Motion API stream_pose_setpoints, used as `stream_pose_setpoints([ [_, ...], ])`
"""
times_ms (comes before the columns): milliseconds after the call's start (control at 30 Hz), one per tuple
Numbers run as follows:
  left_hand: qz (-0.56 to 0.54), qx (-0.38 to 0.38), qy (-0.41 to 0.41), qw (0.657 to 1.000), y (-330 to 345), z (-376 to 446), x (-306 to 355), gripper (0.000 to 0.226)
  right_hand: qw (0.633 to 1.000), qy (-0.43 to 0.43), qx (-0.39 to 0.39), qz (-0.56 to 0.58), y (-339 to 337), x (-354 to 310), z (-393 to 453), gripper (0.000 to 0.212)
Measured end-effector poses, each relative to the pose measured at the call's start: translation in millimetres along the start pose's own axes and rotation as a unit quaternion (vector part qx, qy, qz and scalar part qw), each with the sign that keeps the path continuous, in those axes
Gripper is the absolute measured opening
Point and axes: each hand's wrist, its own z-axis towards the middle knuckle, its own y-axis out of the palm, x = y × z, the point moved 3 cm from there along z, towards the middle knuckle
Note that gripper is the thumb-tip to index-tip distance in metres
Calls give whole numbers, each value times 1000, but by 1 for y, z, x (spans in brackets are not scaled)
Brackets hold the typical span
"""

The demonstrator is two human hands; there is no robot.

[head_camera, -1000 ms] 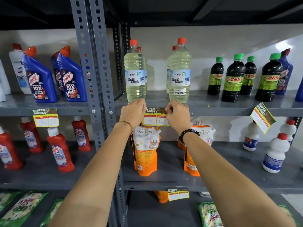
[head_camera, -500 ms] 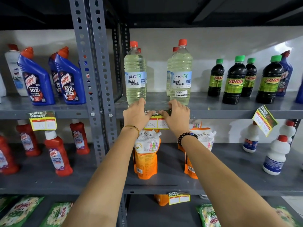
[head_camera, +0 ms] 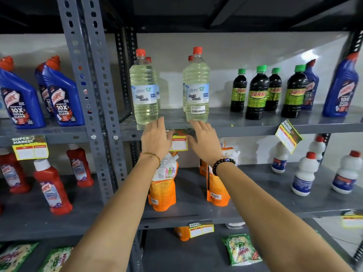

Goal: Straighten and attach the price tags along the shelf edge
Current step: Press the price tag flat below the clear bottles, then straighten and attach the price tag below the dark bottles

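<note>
A yellow and green price tag point(head_camera: 179, 141) hangs straight on the front edge of the grey shelf point(head_camera: 245, 130), below two clear bleach bottles point(head_camera: 197, 89). My left hand point(head_camera: 156, 139) covers the tag's left part with fingers spread over the shelf edge. My right hand point(head_camera: 205, 140) hovers just right of the tag, fingers apart, holding nothing. Further right a second price tag point(head_camera: 288, 136) hangs crooked, tilted off the same shelf edge. Another tag point(head_camera: 29, 147) sits on the left bay's edge and one point(head_camera: 200, 229) on the shelf below.
Blue toilet-cleaner bottles point(head_camera: 60, 97) stand left of the grey perforated upright point(head_camera: 96, 107). Dark green-capped bottles point(head_camera: 257, 95) stand at the right. Orange refill pouches point(head_camera: 163, 185), red bottles and white bottles point(head_camera: 304, 173) fill the shelf below; detergent packets point(head_camera: 240, 250) lie at the bottom.
Both hands pressed the middle tag against the shelf edge, then opened. My right hand has come off the tag to its right. The view has shifted slightly right and closer.
</note>
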Motion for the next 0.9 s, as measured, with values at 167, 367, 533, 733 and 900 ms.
stream_pose_setpoints([
  [167,4,-22,82,996,21,-7,67,55,996,43,61,-57,-55,67,-39,43],
  [367,-44,-56,157,985,54,-18,187,54,980,131,68,-131,-128,176,-76,45],
  [533,-3,-55,202,978,77,-11,280,54,977,163,28,-136,-162,258,-95,35],
  [733,64,-50,207,975,92,6,338,50,985,140,-31,-98,-166,304,-88,33],
  [900,93,-80,198,973,101,12,348,49,991,109,-44,-69,-157,308,-84,27],
])
